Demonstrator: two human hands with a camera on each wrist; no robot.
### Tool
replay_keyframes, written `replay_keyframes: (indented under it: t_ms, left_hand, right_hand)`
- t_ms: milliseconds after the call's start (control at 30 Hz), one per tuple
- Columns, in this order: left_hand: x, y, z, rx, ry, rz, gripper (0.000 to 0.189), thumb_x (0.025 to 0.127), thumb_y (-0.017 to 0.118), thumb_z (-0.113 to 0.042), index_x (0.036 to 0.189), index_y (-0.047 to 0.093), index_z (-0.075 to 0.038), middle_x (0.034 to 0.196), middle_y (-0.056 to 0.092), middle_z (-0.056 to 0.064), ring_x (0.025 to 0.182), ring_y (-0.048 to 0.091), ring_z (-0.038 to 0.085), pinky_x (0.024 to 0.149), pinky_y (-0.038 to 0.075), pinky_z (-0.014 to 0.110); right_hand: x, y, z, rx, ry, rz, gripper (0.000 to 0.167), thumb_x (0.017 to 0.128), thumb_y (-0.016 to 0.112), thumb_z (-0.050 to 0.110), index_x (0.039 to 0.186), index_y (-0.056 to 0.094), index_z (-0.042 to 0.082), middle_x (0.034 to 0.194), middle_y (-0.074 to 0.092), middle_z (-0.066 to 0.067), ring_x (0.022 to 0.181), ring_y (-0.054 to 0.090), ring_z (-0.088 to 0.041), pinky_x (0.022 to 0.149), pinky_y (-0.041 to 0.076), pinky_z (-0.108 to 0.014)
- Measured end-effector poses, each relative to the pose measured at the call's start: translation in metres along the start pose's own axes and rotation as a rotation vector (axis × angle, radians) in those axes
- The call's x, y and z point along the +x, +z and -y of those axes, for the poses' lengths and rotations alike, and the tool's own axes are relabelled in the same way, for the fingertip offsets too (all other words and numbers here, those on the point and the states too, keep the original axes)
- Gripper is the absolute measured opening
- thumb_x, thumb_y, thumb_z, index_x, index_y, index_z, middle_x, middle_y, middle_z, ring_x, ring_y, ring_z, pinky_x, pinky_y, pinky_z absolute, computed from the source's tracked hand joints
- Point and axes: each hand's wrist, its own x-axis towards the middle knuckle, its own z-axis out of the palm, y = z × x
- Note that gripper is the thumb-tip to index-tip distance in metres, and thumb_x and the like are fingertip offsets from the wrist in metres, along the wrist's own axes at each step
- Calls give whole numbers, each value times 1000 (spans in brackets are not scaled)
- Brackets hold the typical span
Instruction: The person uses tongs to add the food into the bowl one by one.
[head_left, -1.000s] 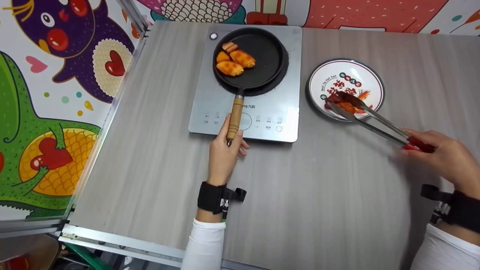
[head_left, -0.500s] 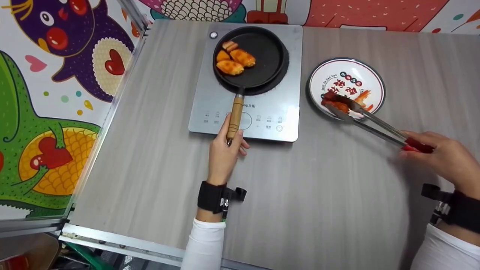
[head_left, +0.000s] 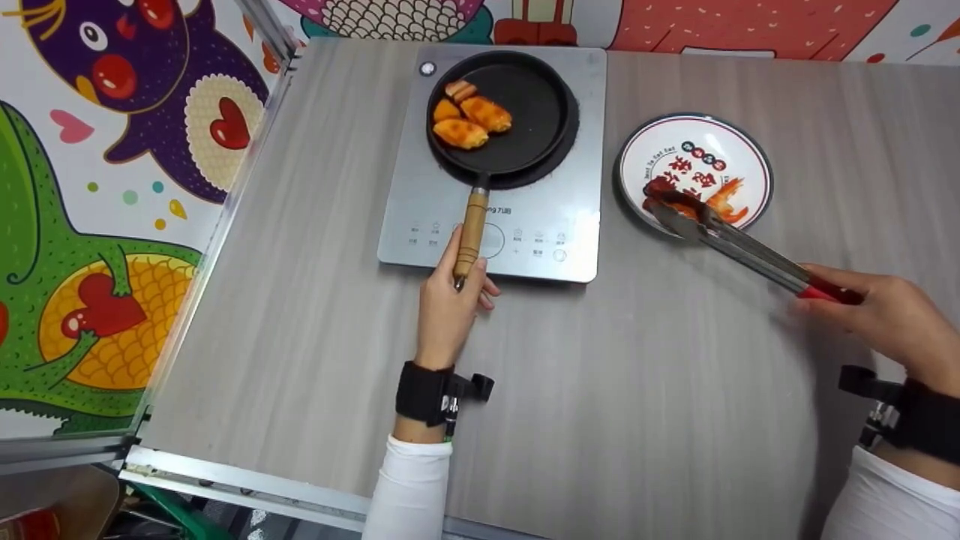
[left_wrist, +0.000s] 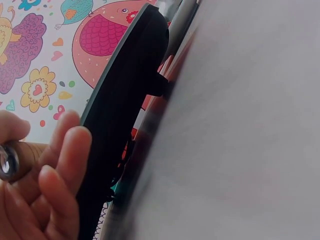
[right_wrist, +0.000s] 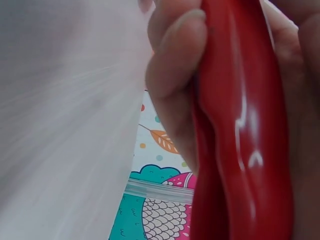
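My left hand [head_left: 451, 307] holds the wooden handle [head_left: 472, 225] of a black frying pan [head_left: 532, 112]. In the pan's left half lie orange-glazed pieces that look like chicken wings [head_left: 459, 133], beside a small striped piece [head_left: 460, 90]. At the right, my right hand [head_left: 885, 311] grips red-handled metal tongs [head_left: 757, 255]. Their tips are over dark red sauced food [head_left: 660, 185] on a white plate [head_left: 712, 129], and partly hide it. The right wrist view has the red tong handles [right_wrist: 245, 115] between my fingers and palm. Curled fingers [left_wrist: 75, 150] show in the left wrist view.
The pan sits on a silver induction cooktop [head_left: 420, 195] near the back wall. Red sauce smears [head_left: 726, 201] mark the plate's right side. A metal frame rail [head_left: 247, 480] runs along the table's front edge, and a painted panel [head_left: 112, 225] stands at the left.
The tong arms have drawn closer together, and their tips have shifted slightly left over the food on the plate. My left hand and the pan have stayed in place.
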Motion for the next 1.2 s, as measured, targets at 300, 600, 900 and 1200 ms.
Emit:
replay_keyframes:
  t_ms: [300, 600, 900, 1200]
  left_hand:
    - [0, 1, -3, -14, -7, -6, 57, 92, 51, -22, 142, 24, -13, 66, 62, 12, 53, 58, 33, 51, 49, 47]
    - [1, 1, -1, -12, 18, -6, 57, 92, 51, -22, 142, 24, -11, 64, 62, 11, 50, 58, 32, 50, 50, 44]
    - [1, 0, 0, -22, 1, -4, 58, 92, 51, -23, 142, 24, -14, 65, 62, 11, 51, 58, 32, 50, 49, 44]
    - [0, -1, -2, -20, 2, -1, 57, 92, 50, -22, 142, 24, -13, 65, 62, 11, 51, 58, 32, 50, 50, 44]
  right_hand:
    - [1, 1, -1, 15, -24, -25, 52, 77, 67, 41, 119, 60, 11, 63, 52, -6, 50, 41, -12, 40, 35, -25]
    - [0, 3, -1, 22, -27, -75, 49, 75, 69, 41, 116, 62, 16, 63, 55, -5, 53, 42, -11, 41, 33, -24]
    - [2, 6, -1, 69, 18, -75, 50, 75, 68, 42, 117, 61, 16, 68, 57, -8, 54, 45, -13, 41, 35, -26]
    - [5, 10, 3, 109, -12, -143, 46, 75, 70, 35, 116, 62, 15, 75, 59, -6, 57, 45, -12, 43, 36, -23]
